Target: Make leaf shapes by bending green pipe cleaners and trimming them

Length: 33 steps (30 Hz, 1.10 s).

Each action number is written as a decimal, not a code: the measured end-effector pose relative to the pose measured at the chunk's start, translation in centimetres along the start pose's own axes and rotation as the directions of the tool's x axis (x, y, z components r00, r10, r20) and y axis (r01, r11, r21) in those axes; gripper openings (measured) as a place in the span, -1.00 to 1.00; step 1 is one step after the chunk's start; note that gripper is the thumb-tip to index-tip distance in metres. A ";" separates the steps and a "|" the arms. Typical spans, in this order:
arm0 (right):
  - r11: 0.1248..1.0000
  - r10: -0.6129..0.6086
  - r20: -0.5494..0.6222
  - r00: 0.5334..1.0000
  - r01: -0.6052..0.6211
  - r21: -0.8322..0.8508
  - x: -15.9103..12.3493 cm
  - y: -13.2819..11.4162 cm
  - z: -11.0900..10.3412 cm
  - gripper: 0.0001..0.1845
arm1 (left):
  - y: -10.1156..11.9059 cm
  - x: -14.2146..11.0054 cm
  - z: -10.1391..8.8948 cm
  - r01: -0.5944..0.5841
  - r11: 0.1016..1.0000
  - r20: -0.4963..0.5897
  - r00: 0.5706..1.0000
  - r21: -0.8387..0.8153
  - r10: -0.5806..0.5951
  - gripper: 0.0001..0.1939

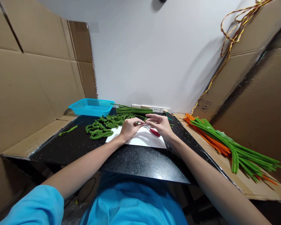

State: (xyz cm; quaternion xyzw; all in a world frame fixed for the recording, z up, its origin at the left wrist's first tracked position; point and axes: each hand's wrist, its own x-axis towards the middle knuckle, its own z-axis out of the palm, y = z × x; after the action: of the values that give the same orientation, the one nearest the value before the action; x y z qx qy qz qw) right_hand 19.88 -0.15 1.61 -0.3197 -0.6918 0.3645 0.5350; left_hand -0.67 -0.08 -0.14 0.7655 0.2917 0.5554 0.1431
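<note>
Fingertips meet over a white sheet of paper [145,142], where my left hand [129,128] and my right hand [162,126] pinch a short piece of green pipe cleaner [145,119]. Most of that piece is hidden behind the fingers. Just under my right hand lie scissors with a red handle [155,132], their metal part partly covered. To the left of the paper is a pile of bent, looped green pipe cleaners [99,128]. Behind the hands rests a bundle of straight dark green pipe cleaners [133,110].
A blue plastic basket [92,107] stands at the back left of the black table [135,161]. One loose green strip [68,130] lies at left. On cardboard at right are light green stems [243,150] and orange stems [213,140]. Twisted wire [221,67] hangs above.
</note>
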 end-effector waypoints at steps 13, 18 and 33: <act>1.000 0.013 0.007 1.000 -0.013 0.008 0.1 -0.1 -0.2 -0.63 | 0.2 -0.3 0.2 -0.054 0.998 -0.063 0.997 -0.042 0.051 -0.95; 1.000 -0.001 0.005 1.000 0.001 -0.009 0.1 -0.2 -0.1 -0.67 | 0.1 -0.4 0.5 -0.058 0.998 -0.080 0.995 -0.038 0.055 -0.95; 0.929 -0.211 -0.058 0.976 0.182 -0.321 -0.4 -0.8 -0.1 -0.76 | 1.4 0.1 -0.2 0.099 0.989 0.008 0.995 -0.112 -0.098 -0.95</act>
State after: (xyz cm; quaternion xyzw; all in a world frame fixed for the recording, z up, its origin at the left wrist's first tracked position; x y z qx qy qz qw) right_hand 19.97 -0.87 2.12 -0.3463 -0.7443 0.1795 0.5421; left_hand -0.41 -1.18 0.78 0.7415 0.2974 0.5623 0.2134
